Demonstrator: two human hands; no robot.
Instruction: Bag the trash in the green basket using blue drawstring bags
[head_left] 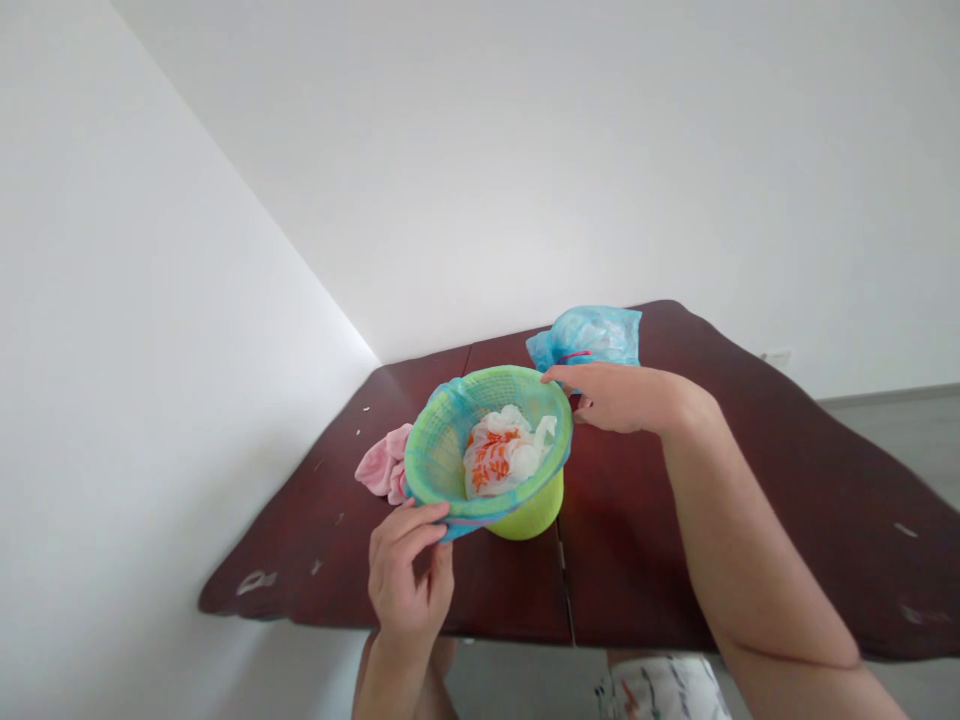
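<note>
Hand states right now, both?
Left hand: closed, holding the green basket at its near-left rim.
Right hand: fingers at the far-right rim; whether gripping cannot be told.

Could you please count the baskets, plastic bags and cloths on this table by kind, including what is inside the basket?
Green basket: 1
Blue plastic bags: 2 (lining bag in the basket, tied bag behind it)
White plastic bag with orange print: 1
Pink cloth: 1
Total: 5
</note>
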